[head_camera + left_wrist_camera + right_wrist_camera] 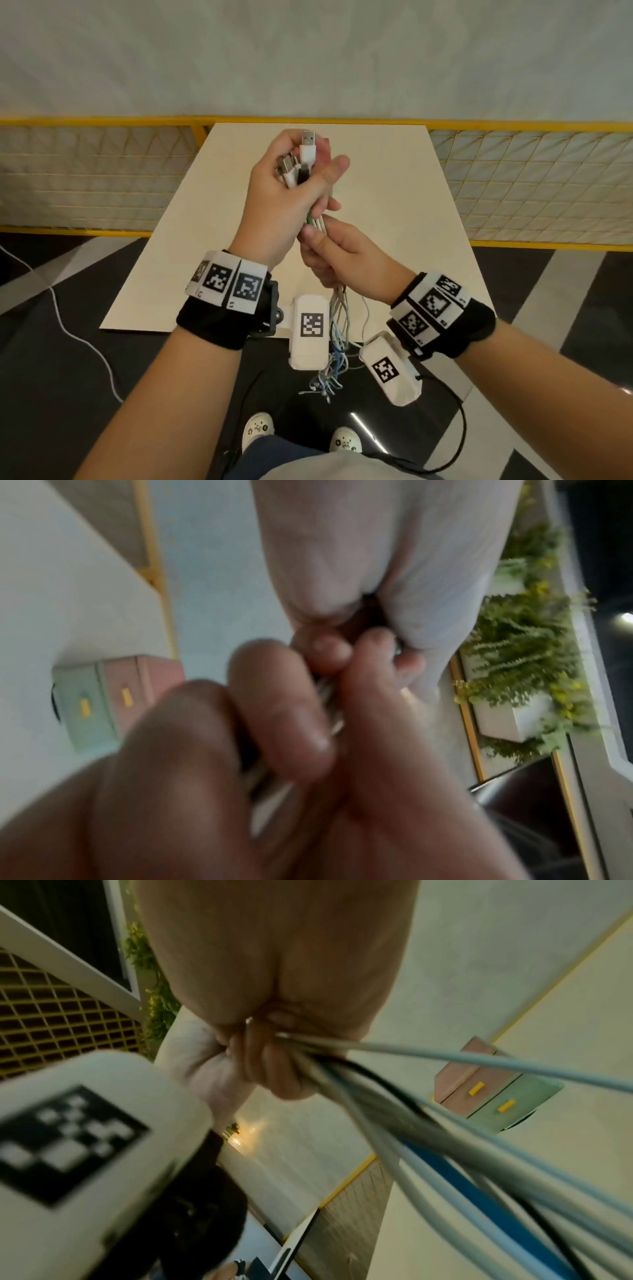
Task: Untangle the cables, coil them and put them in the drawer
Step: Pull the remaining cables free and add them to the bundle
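Observation:
Above the beige table (394, 205), my left hand (274, 192) holds up several cable ends, fingers curled round them; a white USB plug (307, 147) sticks out on top. Just below, my right hand (335, 253) grips the same cable bundle (337, 342), which hangs tangled between my wrists toward the floor. In the right wrist view, white, blue and black cables (445, 1123) fan out of my right fist (274, 1069). The left wrist view shows my left hand (342, 561) above and the right hand's fingers (274, 710) close to the lens. A pink and green drawer unit (496, 1085) (113, 696) with yellow handles appears only in the wrist views.
A yellow mesh fence (531, 185) runs behind the table. A white cord (85, 342) lies on the dark floor at left and a black cord (459, 428) loops at right. Potted green plants (531, 642) stand to one side. My feet (257, 431) are below.

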The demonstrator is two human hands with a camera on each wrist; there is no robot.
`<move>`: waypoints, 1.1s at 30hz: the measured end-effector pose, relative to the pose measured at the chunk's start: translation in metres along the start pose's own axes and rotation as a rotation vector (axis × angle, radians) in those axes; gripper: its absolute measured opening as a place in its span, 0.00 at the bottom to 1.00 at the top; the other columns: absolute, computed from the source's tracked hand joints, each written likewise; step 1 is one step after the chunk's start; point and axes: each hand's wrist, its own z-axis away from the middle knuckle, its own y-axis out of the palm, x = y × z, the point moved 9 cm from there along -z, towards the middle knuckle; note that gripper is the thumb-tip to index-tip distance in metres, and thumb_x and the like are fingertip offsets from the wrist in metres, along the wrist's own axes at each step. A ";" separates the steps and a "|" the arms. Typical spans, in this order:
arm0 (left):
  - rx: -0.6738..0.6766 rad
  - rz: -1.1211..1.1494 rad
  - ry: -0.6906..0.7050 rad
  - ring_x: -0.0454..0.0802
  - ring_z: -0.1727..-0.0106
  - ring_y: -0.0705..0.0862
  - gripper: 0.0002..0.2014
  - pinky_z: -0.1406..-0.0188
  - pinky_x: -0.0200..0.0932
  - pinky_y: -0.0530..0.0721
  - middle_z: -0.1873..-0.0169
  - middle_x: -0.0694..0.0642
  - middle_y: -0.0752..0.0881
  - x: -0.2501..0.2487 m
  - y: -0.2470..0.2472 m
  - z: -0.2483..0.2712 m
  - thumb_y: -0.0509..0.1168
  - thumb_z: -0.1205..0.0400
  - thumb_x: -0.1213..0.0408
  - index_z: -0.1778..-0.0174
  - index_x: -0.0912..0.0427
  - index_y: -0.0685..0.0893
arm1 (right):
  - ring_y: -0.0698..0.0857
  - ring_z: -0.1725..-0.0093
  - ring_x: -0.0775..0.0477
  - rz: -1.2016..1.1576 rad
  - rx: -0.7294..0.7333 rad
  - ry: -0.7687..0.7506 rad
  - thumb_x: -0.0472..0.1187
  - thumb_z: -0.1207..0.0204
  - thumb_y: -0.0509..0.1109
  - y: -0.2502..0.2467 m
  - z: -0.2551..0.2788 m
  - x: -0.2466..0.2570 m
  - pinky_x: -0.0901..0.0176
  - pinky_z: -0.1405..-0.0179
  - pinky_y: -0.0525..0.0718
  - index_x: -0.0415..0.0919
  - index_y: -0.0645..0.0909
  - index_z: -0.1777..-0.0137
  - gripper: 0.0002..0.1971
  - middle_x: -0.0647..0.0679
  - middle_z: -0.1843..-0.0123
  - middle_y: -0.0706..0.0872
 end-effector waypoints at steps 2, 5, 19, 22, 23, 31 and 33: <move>0.009 -0.046 -0.028 0.50 0.81 0.69 0.06 0.67 0.44 0.85 0.81 0.52 0.72 -0.001 0.005 0.000 0.67 0.16 0.63 0.57 0.54 0.77 | 0.75 0.77 0.53 -0.031 0.055 -0.032 0.36 0.13 0.49 0.002 -0.002 0.008 0.65 0.75 0.77 0.37 0.69 0.59 0.13 0.52 0.73 0.73; 0.096 -0.072 -0.017 0.52 0.76 0.79 0.06 0.62 0.43 0.86 0.73 0.56 0.77 -0.006 0.009 -0.004 0.69 0.18 0.66 0.56 0.59 0.78 | 0.68 0.77 0.53 -0.107 0.088 -0.045 0.38 0.14 0.49 0.002 -0.003 0.012 0.60 0.76 0.72 0.40 0.70 0.59 0.14 0.52 0.73 0.68; 0.258 -0.264 0.081 0.51 0.64 0.75 0.26 0.61 0.37 0.73 0.67 0.61 0.76 -0.026 0.017 -0.019 0.43 0.08 0.56 0.69 0.60 0.74 | 0.59 0.76 0.52 -0.095 -0.011 -0.023 0.42 0.13 0.49 -0.015 -0.007 0.023 0.54 0.75 0.53 0.42 0.68 0.57 0.12 0.49 0.70 0.62; 0.313 -0.284 0.098 0.50 0.62 0.77 0.25 0.57 0.38 0.74 0.65 0.58 0.79 -0.026 0.020 -0.019 0.43 0.09 0.57 0.67 0.61 0.77 | 0.73 0.78 0.49 -0.144 -0.012 -0.062 0.42 0.14 0.50 -0.018 -0.006 0.028 0.63 0.76 0.72 0.39 0.71 0.57 0.13 0.48 0.72 0.70; 0.341 -0.297 0.092 0.48 0.62 0.78 0.25 0.57 0.37 0.75 0.64 0.57 0.80 -0.025 0.021 -0.019 0.44 0.09 0.58 0.64 0.62 0.79 | 0.75 0.77 0.49 -0.172 -0.020 -0.069 0.44 0.14 0.52 -0.020 -0.006 0.028 0.63 0.74 0.76 0.38 0.73 0.58 0.14 0.48 0.72 0.73; 0.278 -0.574 0.246 0.44 0.48 0.84 0.19 0.47 0.42 0.85 0.44 0.54 0.82 -0.033 0.016 -0.027 0.71 0.20 0.52 0.36 0.54 0.82 | 0.57 0.79 0.56 -0.123 -0.294 -0.029 0.44 0.13 0.51 -0.046 -0.009 0.024 0.67 0.82 0.56 0.43 0.71 0.63 0.17 0.52 0.76 0.63; 0.255 -0.711 0.280 0.35 0.45 0.79 0.14 0.42 0.28 0.76 0.45 0.51 0.82 -0.030 0.019 -0.032 0.68 0.18 0.51 0.40 0.53 0.84 | 0.57 0.78 0.55 -0.067 -0.293 -0.024 0.42 0.12 0.49 -0.043 -0.011 0.026 0.65 0.81 0.54 0.45 0.67 0.64 0.17 0.54 0.76 0.65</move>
